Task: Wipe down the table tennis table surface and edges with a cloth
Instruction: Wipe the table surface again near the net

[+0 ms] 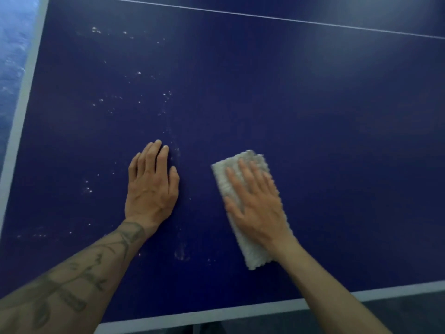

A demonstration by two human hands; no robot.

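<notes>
On blue table (313,116): left hand (151,186) flat, right hand (257,203) flat atop folded white cloth (251,251)

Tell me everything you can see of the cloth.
The cloth is off-white with a nubby, terry-like pile, folded into a long narrow rectangle. It lies flat on the blue table top, its long side running away from the near edge, the far end leaning slightly left. The right hand presses on its middle with straight, spread fingers, so mainly its two ends show. The far end looks a little greyer. The left hand does not touch it.
</notes>
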